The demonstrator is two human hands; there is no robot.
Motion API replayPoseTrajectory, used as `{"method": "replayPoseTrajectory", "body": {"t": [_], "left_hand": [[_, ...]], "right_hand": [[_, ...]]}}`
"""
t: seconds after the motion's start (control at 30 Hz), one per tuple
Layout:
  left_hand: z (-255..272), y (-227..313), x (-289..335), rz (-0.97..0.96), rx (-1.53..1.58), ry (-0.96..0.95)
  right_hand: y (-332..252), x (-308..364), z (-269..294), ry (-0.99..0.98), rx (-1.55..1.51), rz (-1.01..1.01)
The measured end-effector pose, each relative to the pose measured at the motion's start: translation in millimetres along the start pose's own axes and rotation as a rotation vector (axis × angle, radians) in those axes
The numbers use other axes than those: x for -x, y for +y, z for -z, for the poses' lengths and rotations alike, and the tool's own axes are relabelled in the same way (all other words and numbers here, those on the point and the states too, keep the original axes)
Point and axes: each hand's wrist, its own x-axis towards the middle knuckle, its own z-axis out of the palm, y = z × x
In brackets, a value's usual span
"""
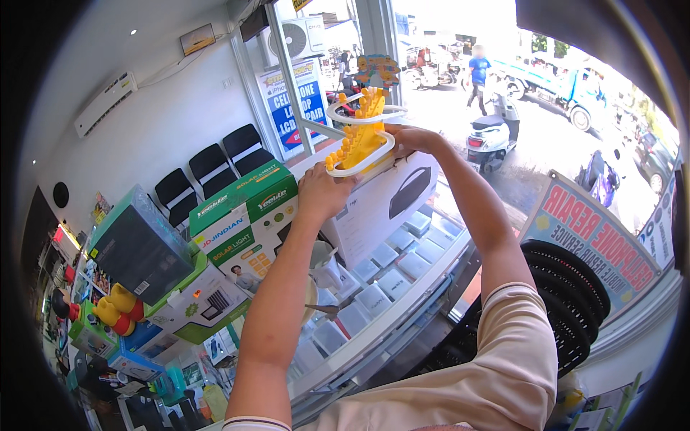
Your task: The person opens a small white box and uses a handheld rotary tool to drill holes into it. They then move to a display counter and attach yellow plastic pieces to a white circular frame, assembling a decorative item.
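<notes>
A yellow stair-climbing toy (367, 140) with a looping white track stands at the top of a large white box (377, 223). Small yellow figures line its steps. A colourful panel (377, 70) rises at its far end. Beside the toy's near left end, my left hand (325, 190) is closed against its lower edge, with fingertips partly hidden. On the far right side, my right hand (415, 139) bends round the toy's base, its thumb side against the track. Both arms reach forward over the counter.
Solar light boxes (244, 208) are stacked left of the white box. A glass display counter (381, 276) holds several pale cases. Black chairs (208, 165) line the wall. Black racks (564, 305) and a sign (586, 241) stand right. Outside are a scooter (494, 129) and a person (479, 75).
</notes>
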Motion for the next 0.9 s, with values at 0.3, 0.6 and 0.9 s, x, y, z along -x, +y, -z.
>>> {"method": "replayPoseTrajectory", "body": {"t": [0.3, 0.6, 0.9], "left_hand": [[9.7, 5.6, 6.8, 0.006, 0.06, -0.024], [3.4, 3.4, 3.0, 0.004, 0.068, 0.03], [3.2, 3.1, 4.0, -0.013, 0.065, 0.04]], "right_hand": [[1.8, 3.6, -2.9, 0.088, 0.107, 0.026], [-2.6, 3.8, 2.4, 0.008, -0.011, -0.022], [14.3, -12.1, 3.7, 0.031, 0.039, 0.119]]}}
